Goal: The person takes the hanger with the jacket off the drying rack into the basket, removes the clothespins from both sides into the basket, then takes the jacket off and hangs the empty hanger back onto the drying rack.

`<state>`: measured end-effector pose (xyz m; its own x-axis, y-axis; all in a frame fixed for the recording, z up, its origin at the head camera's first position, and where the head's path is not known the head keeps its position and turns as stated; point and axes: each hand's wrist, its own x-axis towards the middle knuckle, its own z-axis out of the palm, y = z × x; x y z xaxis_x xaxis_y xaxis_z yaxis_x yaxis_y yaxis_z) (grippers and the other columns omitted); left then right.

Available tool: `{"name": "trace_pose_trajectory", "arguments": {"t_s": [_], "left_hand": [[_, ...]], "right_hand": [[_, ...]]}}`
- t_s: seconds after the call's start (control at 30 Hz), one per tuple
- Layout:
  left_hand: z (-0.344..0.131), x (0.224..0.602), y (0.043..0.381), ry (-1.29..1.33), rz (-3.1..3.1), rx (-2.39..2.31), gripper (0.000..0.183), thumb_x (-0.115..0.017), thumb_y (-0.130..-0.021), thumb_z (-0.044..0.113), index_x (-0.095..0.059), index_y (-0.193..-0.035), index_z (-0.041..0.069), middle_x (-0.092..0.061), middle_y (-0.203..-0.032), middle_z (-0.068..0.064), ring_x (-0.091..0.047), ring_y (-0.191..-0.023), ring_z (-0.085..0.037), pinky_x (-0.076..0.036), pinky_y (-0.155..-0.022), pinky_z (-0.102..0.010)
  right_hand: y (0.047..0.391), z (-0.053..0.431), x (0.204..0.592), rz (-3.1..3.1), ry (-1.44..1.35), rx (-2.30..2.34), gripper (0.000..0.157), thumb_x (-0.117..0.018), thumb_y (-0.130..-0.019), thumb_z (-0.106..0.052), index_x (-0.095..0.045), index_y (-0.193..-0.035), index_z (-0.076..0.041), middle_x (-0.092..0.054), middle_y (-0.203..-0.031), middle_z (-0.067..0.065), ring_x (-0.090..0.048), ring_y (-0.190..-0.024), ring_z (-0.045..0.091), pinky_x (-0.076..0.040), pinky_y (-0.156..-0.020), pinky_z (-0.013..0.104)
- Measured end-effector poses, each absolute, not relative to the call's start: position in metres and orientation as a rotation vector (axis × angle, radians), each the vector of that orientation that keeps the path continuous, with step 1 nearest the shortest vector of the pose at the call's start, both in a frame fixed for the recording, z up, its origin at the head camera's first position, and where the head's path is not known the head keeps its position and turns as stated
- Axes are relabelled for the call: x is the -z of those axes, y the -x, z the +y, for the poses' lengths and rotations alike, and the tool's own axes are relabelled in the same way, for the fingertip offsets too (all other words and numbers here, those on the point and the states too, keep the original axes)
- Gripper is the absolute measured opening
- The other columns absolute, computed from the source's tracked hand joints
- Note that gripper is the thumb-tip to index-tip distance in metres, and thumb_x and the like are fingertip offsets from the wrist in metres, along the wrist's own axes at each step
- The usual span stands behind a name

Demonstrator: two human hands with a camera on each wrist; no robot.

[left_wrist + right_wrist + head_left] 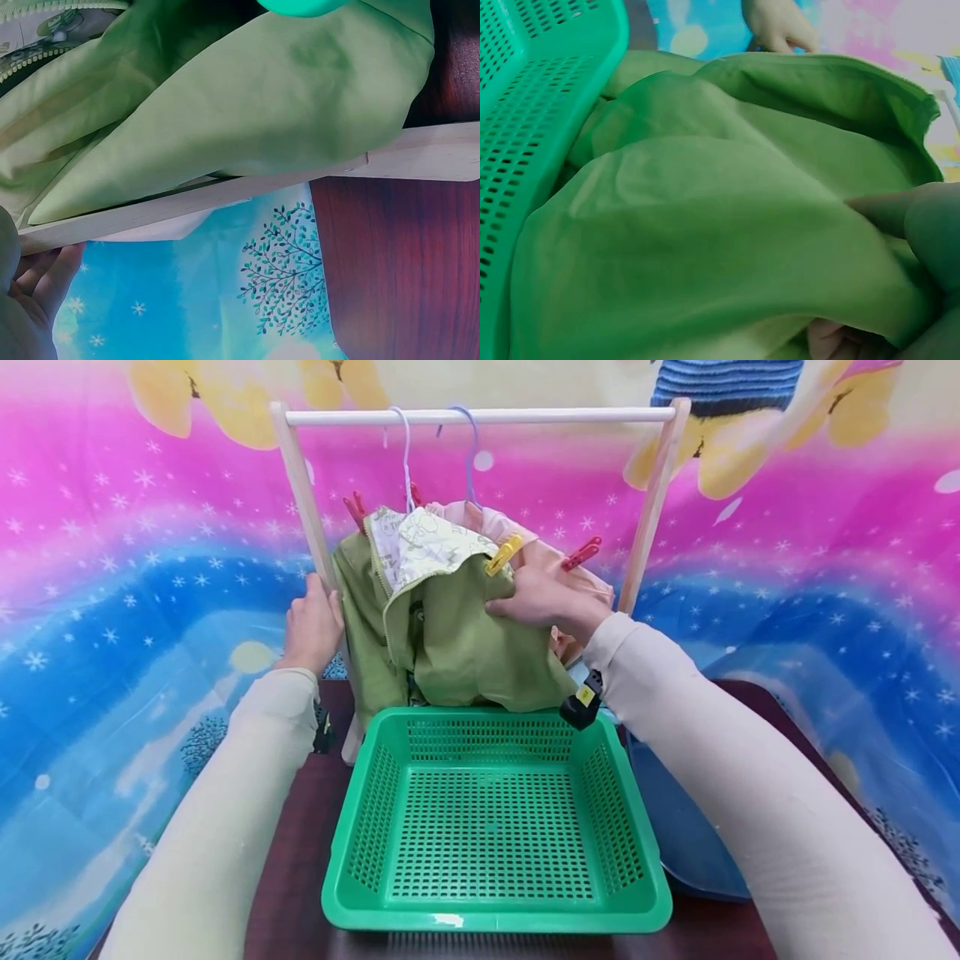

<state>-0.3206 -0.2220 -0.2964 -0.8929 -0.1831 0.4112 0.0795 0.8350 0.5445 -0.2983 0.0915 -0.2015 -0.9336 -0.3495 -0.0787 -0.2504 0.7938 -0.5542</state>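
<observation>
A green zip jacket [480, 643] with a white printed lining hangs on a white hanger [407, 456] from a wooden rack [480, 417]. My right hand [551, 597] pinches the jacket at its right shoulder, thumb on the front and other fingers behind the cloth, as the right wrist view [930, 225] shows. A yellow clothespin [504, 554] is clipped just above that thumb. With my left hand [311, 622] I grip the rack's left post [303, 497]. Behind the jacket, a pink garment [536, 543] hangs on a purple hanger [474, 456], partly hidden, with a red clothespin [581, 553] on it.
In front of the rack, a green perforated basket [495, 920] stands on the dark red table [288, 860]. A blue basin [690, 827] lies to its right, partly under my right sleeve. More red clothespins [356, 512] show at the jacket's left shoulder. A patterned cloth backdrop [150, 568] surrounds the table.
</observation>
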Motion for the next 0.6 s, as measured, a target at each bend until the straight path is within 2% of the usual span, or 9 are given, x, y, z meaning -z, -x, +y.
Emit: {"name": "trace_pose_trajectory", "arguments": {"t_s": [0.03, 0.1, 0.2, 0.27, 0.33, 0.4, 0.47, 0.53, 0.6], "left_hand": [[-0.222, 0.296, 0.320, -0.077, -2.559, 0.788, 0.033, -0.032, -0.110, 0.026, -0.042, -0.127, -0.001, -0.064, -0.102, -0.035, -0.065, -0.092, -0.053, -0.052, -0.075, -0.060], [-0.223, 0.295, 0.319, -0.074, -2.559, 0.791, 0.033, -0.032, -0.110, 0.026, -0.042, -0.127, -0.001, -0.064, -0.101, -0.034, -0.065, -0.090, -0.052, -0.053, -0.073, -0.058], [-0.224, 0.295, 0.318, -0.071, -2.558, 0.793, 0.033, -0.032, -0.110, 0.026, -0.042, -0.127, -0.001, -0.064, -0.098, -0.032, -0.065, -0.087, -0.051, -0.053, -0.070, -0.056], [-0.225, 0.295, 0.317, -0.071, -2.553, 0.784, 0.033, -0.032, -0.110, 0.026, -0.042, -0.126, -0.001, -0.064, -0.097, -0.032, -0.065, -0.086, -0.051, -0.053, -0.069, -0.056], [-0.226, 0.295, 0.317, -0.069, -2.552, 0.782, 0.033, -0.032, -0.111, 0.026, -0.042, -0.126, -0.001, -0.064, -0.097, -0.032, -0.065, -0.086, -0.050, -0.053, -0.069, -0.056], [-0.226, 0.295, 0.317, -0.067, -2.554, 0.781, 0.033, -0.032, -0.111, 0.027, -0.041, -0.126, -0.001, -0.063, -0.096, -0.032, -0.065, -0.086, -0.050, -0.053, -0.069, -0.056], [-0.225, 0.294, 0.317, -0.062, -2.557, 0.786, 0.033, -0.032, -0.111, 0.027, -0.041, -0.126, -0.001, -0.063, -0.096, -0.032, -0.065, -0.086, -0.050, -0.053, -0.069, -0.056], [-0.225, 0.294, 0.317, -0.060, -2.560, 0.795, 0.033, -0.032, -0.111, 0.027, -0.041, -0.126, 0.000, -0.063, -0.096, -0.031, -0.065, -0.086, -0.050, -0.053, -0.069, -0.055], [-0.224, 0.293, 0.317, -0.063, -2.564, 0.797, 0.033, -0.031, -0.111, 0.028, -0.041, -0.126, 0.000, -0.063, -0.096, -0.030, -0.065, -0.086, -0.049, -0.053, -0.069, -0.054]], "right_hand": [[0.299, 0.091, 0.203, 2.824, 0.473, 0.833, 0.044, -0.062, -0.099, -0.025, -0.053, -0.125, 0.009, -0.053, -0.112, 0.018, -0.056, -0.107, 0.027, -0.049, -0.096, 0.036], [0.299, 0.091, 0.205, 2.858, 0.461, 0.827, 0.032, -0.064, -0.098, -0.027, -0.057, -0.103, 0.003, -0.045, -0.085, 0.006, -0.054, -0.086, 0.022, -0.048, -0.080, 0.033], [0.301, 0.091, 0.209, 2.894, 0.463, 0.829, 0.030, -0.067, -0.096, -0.030, -0.057, -0.093, -0.001, -0.042, -0.076, 0.001, -0.052, -0.076, 0.019, -0.046, -0.071, 0.030], [0.301, 0.091, 0.211, 2.901, 0.467, 0.846, 0.033, -0.069, -0.095, -0.030, -0.059, -0.098, 0.001, -0.046, -0.079, 0.003, -0.053, -0.078, 0.020, -0.048, -0.074, 0.031], [0.302, 0.092, 0.213, 2.893, 0.470, 0.892, 0.043, -0.069, -0.095, -0.029, -0.055, -0.116, 0.005, -0.053, -0.089, 0.009, -0.057, -0.088, 0.023, -0.052, -0.084, 0.035], [0.303, 0.094, 0.214, 2.883, 0.472, 0.952, 0.061, -0.071, -0.094, -0.027, -0.042, -0.137, 0.006, -0.059, -0.102, 0.016, -0.060, -0.101, 0.028, -0.052, -0.096, 0.040], [0.304, 0.096, 0.216, 2.878, 0.481, 1.015, 0.078, -0.072, -0.093, -0.025, -0.026, -0.150, 0.001, -0.060, -0.119, 0.023, -0.058, -0.117, 0.033, -0.048, -0.107, 0.043], [0.305, 0.099, 0.218, 2.877, 0.492, 1.072, 0.090, -0.073, -0.091, -0.023, -0.014, -0.155, -0.003, -0.055, -0.135, 0.027, -0.053, -0.130, 0.036, -0.042, -0.114, 0.045], [0.306, 0.102, 0.218, 2.889, 0.509, 1.099, 0.089, -0.074, -0.091, -0.022, -0.017, -0.157, -0.005, -0.052, -0.142, 0.027, -0.050, -0.134, 0.037, -0.041, -0.116, 0.046]]}}
